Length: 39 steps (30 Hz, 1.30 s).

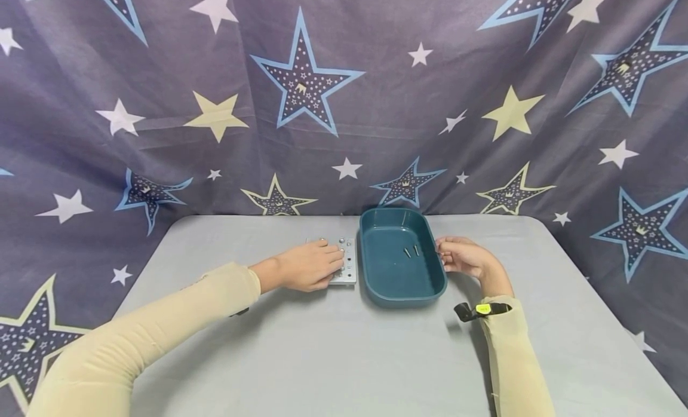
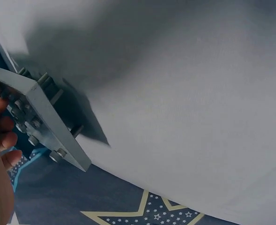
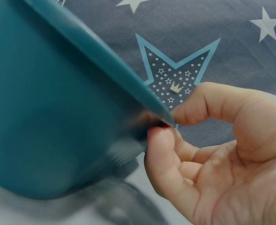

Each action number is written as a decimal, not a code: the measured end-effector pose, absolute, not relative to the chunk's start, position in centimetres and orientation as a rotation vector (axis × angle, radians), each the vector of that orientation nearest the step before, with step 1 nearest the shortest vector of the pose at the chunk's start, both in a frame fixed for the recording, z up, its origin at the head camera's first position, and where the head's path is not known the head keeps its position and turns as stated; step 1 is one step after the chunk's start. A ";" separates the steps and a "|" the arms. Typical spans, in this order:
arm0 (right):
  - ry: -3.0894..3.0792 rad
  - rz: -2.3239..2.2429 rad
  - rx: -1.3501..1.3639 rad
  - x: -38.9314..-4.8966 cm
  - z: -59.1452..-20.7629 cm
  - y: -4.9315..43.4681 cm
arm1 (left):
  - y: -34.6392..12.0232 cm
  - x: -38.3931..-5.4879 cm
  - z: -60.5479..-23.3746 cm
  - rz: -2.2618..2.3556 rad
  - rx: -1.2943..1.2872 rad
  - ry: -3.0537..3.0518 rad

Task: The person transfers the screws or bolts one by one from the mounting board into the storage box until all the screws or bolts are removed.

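Pale yellow sleeves, the left one and the right one, lie nearest us in the head view, with a black strap bearing a bright yellow tag at the right wrist. Beyond them we see the left hand lying over a metal plate that shows holes and small bolts and sits on the grey table. Just to the right of the plate stands a blue-green tray, with two small screws lying apart on its floor. At the tray's right side the right hand pinches the rim, and behind everything we have a dark cloth printed with stars. From the left wrist, we look along the plate's edge: bolt heads show on one face, short posts stick out from the other, and fingertips lie near the bolts. We cannot tell whether this hand grips the plate or merely rests upon it. From the right wrist, the tray's outer wall fills our left side, its rim grasped between thumb and bent forefinger.
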State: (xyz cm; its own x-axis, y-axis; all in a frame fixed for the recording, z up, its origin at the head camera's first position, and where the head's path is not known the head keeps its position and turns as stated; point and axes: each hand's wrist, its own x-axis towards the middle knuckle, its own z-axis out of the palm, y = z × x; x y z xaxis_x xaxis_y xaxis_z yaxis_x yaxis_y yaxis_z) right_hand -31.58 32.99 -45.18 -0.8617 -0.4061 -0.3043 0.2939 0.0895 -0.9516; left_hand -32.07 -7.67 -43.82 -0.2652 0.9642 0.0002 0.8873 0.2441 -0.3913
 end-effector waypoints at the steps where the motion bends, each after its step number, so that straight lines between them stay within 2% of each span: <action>1: 1.871 -1.825 -0.110 -31.6 -45.2 33.0 | -7.7 -32.0 -43.8 0.459 -1.734 -2.291; 39: 1.863 -1.830 -0.112 -31.3 -45.2 33.0 | -7.0 -31.6 -43.6 0.458 -1.696 -2.432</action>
